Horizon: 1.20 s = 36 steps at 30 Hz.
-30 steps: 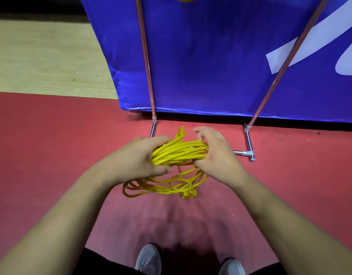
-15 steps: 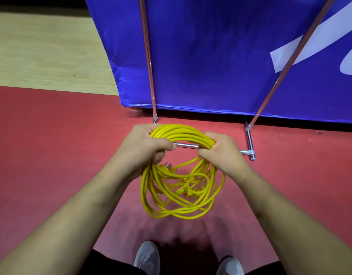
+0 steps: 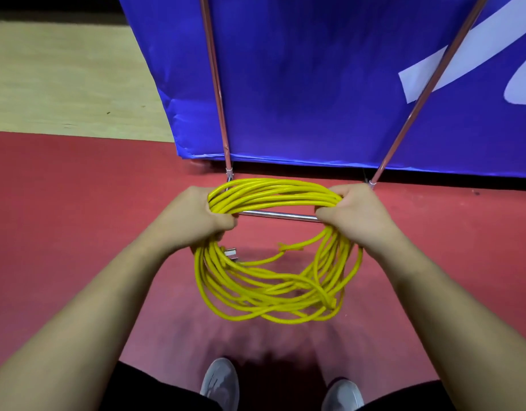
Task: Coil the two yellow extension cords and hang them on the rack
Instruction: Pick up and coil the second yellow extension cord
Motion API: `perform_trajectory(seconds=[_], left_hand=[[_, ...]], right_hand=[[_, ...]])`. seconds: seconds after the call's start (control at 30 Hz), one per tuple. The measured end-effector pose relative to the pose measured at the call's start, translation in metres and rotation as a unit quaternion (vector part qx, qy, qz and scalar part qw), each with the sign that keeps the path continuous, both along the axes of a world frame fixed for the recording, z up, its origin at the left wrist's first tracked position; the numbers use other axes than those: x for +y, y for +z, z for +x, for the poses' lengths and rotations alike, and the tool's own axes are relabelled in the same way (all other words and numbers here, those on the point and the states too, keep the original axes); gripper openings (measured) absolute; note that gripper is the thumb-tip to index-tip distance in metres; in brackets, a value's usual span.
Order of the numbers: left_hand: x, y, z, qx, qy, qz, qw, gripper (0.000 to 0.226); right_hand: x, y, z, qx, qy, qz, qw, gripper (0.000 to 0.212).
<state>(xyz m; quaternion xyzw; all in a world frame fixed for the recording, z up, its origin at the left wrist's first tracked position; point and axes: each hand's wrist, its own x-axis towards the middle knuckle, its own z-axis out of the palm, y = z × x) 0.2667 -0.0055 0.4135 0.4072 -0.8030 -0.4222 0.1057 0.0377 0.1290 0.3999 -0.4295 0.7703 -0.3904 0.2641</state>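
A person holds a coiled yellow extension cord (image 3: 273, 277) in the middle of the frame, above a red floor (image 3: 78, 203). The left hand (image 3: 193, 218) grips the upper left of the coil, its fingers (image 3: 226, 225) clenched round the bundled loops. The right hand (image 3: 356, 215) grips the upper right of the coil in the same way, its thumb curled under the strands. Between the two hands the top of the coil runs as a tight, nearly level bundle; below them the loops hang open in a loose ring, with a few strands crossing at the lower right. A plug (image 3: 230, 253) shows inside the ring, just beside the left wrist.

Behind the coil's top bundle lies the horizontal metal bar (image 3: 279, 215) of the rack, low by the floor. Two thin poles (image 3: 214, 84) rise from its ends toward the top of the frame, in front of a blue banner (image 3: 315, 84) with white marks at the upper right. A pale wooden floor (image 3: 63, 78) fills the upper left. Two grey shoes (image 3: 220, 381) show at the bottom edge.
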Motion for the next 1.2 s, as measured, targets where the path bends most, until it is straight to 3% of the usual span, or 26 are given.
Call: perform_trajectory(seconds=[0.1, 0.17, 0.23, 0.37, 0.43, 0.53, 0.63, 0.7, 0.8, 0.93, 1.0, 1.03, 1.1, 1.2], left_hand=[[0.004, -0.001, 0.002, 0.062, -0.008, 0.175, 0.983, 0.014], [0.008, -0.005, 0.001, 0.152, 0.000, 0.314, 0.937, 0.012], [0.011, -0.009, -0.002, 0.175, -0.005, 0.364, 0.915, 0.009], [0.013, -0.008, -0.001, 0.123, -0.083, 0.380, 0.913, 0.008], [0.012, -0.009, 0.001, 0.107, -0.093, 0.401, 0.905, 0.022], [0.012, -0.008, 0.005, 0.138, -0.111, 0.419, 0.890, 0.036], [0.022, -0.003, 0.003, 0.202, -0.128, 0.466, 0.852, 0.018], [0.027, -0.002, -0.002, 0.216, -0.098, 0.456, 0.858, 0.013], [0.028, 0.003, -0.006, 0.228, -0.097, 0.447, 0.859, 0.029], [0.030, 0.003, -0.004, 0.145, -0.100, 0.453, 0.874, 0.018], [0.030, 0.002, -0.007, 0.116, -0.087, 0.450, 0.881, 0.013], [0.029, 0.003, -0.008, 0.127, -0.074, 0.452, 0.880, 0.010], [0.021, 0.003, -0.006, 0.178, -0.035, 0.455, 0.872, 0.024], [0.008, 0.009, 0.001, 0.256, 0.007, 0.450, 0.855, 0.022]], right_hand=[[0.002, -0.005, -0.004, 0.015, 0.009, 0.020, 1.000, 0.013], [0.001, -0.009, -0.010, 0.041, 0.008, 0.023, 0.999, 0.013], [0.000, -0.014, -0.015, 0.048, 0.000, 0.015, 0.999, 0.014], [0.000, -0.026, -0.021, 0.031, 0.006, 0.026, 0.999, 0.008], [0.000, -0.030, -0.021, 0.032, 0.021, 0.031, 0.999, 0.009], [-0.004, -0.034, -0.023, 0.045, 0.020, 0.004, 0.999, 0.012], [-0.006, -0.040, -0.026, 0.038, 0.015, -0.012, 0.999, 0.013], [-0.007, -0.048, -0.026, 0.022, 0.011, -0.006, 1.000, 0.006], [-0.011, -0.052, -0.020, -0.005, 0.019, 0.012, 1.000, 0.008], [-0.012, -0.053, -0.017, 0.015, 0.025, 0.022, 0.999, 0.018], [-0.011, -0.057, -0.016, 0.013, 0.035, 0.036, 0.999, 0.011], [-0.011, -0.057, -0.015, 0.000, 0.042, 0.033, 0.999, 0.008], [-0.010, -0.055, -0.014, -0.042, 0.060, 0.002, 0.997, 0.008], [-0.009, -0.059, -0.019, -0.101, 0.083, -0.014, 0.991, 0.024]])
